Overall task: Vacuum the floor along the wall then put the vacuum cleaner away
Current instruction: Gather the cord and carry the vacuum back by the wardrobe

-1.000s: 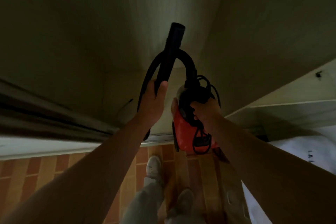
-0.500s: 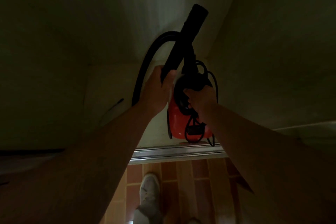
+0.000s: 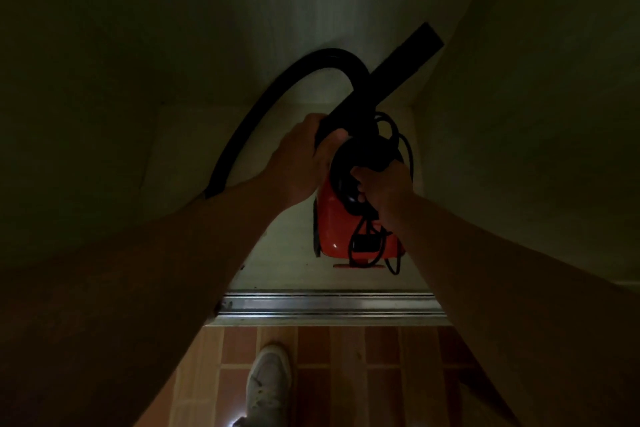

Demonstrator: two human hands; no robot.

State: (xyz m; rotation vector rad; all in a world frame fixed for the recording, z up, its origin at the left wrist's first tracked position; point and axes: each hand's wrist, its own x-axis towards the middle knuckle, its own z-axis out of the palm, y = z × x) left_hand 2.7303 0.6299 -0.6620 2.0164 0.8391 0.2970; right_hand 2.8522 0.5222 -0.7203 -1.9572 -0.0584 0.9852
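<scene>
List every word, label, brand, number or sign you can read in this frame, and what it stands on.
No readable text. The red vacuum cleaner shows no legible brand or label in this dim light; the dark block on its cord is too dark to tell. The black tube, white shoe and metal track show no writing.

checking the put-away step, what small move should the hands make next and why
Probably settle the red vacuum body on the pale cupboard floor: it is already past the metal track, the right hand grips it and the left hand holds the black tube.
</scene>
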